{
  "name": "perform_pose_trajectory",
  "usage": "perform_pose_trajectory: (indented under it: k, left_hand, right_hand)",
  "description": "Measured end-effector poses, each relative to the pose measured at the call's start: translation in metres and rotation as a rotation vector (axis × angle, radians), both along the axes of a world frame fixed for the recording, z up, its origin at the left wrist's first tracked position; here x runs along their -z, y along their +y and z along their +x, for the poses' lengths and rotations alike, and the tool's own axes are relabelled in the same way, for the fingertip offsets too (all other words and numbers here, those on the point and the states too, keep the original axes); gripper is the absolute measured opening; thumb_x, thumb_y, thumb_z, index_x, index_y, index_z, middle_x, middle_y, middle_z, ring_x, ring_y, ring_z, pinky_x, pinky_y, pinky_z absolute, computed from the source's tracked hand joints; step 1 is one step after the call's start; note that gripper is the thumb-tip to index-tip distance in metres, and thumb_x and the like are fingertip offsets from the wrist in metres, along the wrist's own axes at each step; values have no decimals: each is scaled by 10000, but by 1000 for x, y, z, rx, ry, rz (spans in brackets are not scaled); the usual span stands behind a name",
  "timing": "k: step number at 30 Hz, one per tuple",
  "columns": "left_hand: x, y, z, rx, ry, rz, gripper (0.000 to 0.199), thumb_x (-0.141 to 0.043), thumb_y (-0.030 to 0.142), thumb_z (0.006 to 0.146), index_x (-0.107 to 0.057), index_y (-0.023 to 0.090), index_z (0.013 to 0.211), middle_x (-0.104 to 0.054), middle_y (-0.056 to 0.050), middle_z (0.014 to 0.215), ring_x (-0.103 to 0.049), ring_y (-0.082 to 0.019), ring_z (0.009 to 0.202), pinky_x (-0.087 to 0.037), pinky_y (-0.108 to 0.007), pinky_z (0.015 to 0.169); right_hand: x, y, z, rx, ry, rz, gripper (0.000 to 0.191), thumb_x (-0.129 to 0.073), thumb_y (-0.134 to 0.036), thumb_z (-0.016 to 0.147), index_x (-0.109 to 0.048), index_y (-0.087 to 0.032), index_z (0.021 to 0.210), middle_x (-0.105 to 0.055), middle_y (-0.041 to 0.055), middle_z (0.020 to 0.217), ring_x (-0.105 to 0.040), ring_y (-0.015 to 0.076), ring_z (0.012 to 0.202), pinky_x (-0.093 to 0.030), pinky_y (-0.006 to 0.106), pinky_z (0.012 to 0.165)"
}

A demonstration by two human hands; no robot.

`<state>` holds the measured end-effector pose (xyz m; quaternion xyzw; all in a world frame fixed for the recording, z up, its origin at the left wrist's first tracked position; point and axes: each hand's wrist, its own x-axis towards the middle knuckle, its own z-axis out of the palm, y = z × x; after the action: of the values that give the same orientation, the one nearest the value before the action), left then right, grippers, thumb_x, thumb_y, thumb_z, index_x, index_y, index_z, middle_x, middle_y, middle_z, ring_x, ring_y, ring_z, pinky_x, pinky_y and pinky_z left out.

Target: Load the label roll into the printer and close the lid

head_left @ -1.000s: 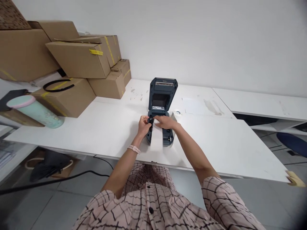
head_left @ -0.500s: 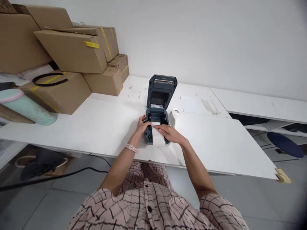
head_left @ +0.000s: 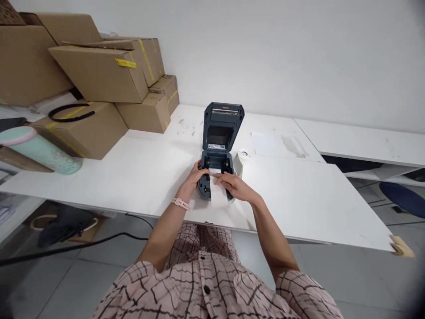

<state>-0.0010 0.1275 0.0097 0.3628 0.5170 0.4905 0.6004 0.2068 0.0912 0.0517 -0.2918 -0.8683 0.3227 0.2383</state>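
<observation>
White paper strip (head_left: pixel 218 195) lay between the two hands, inside the open dark device (head_left: pixel 203 189) on the white table (head_left: pixel 149 177). Its long axis ran far to near, from the device's inner bay out past the front edge, the near end veering slightly right. The device's lid (head_left: pixel 223 119) stood raised on the far side, clear of both hands. Right hand (head_left: pixel 237 186) was the nearer to the strip: it came in from the right, fingers bent over the paper and touching it; whether they pinched or merely pressed, could not tell. Left hand (head_left: pixel 194 175) sat at the device's left wall, fingers along the outside, thumb reaching over the rim toward the strip's far left edge; its hold, if any, could not be made out. From the left hand the strip lay to the right; from the right hand, below and to the left.
</observation>
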Motion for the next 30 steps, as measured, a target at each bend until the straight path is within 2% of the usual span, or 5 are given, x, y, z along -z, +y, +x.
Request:
perform_pose_trajectory:
  k: [17, 21, 25, 27, 30]
  left_hand:
    - [-6, -1, 1, -22, 4, 21, 682, -760, 148, 561, -594, 178, 1222, -681, -94, 1114, -634, -188, 861, -511, -320, 758]
    - [-8, -22, 9, -78, 78, -10, 640, -802, 249, 631, -591, 162, 1229, -691, -127, 1123, -657, -223, 897, -521, -355, 784]
    - [-7, -64, 18, -103, 83, 41, 797, -844, 324, 659, -490, 230, 1367, -644, -122, 1290, -631, -265, 1128, -514, -368, 907]
    - [-6, -81, 20, -96, 83, 21, 882, -861, 345, 650, -437, 262, 1419, -608, -119, 1358, -601, -277, 1202, -502, -374, 952]
    - [-3, -97, 20, -98, 98, 14, 945, -875, 347, 633, -407, 268, 1450, -584, -121, 1393, -574, -279, 1254, -482, -372, 999]
  right_hand:
    - [12, -55, -17, 142, -40, 124, 343, -335, -295, 1035, -544, -260, 1304, -574, 97, 1422, -385, 252, 1456, -402, 528, 1157]
    - [3, -51, -8, 96, 11, 38, 302, -406, -363, 1024, -604, -259, 1228, -649, 89, 1325, -485, 265, 1383, -445, 503, 1115]
    - [-27, -5, 10, 370, 290, 72, 383, -483, -511, 981, -589, -280, 1268, -614, 80, 1374, -557, 254, 1300, -459, 462, 1094]
    - [-47, 41, 16, 557, 421, 152, 582, -485, -632, 936, -464, -299, 1413, -469, 78, 1520, -438, 272, 1406, -389, 486, 1148]
    - [-73, 120, 13, 583, 495, 72, 765, -319, -780, 902, -247, -353, 1533, -226, 13, 1653, -232, 255, 1518, -275, 508, 1210]
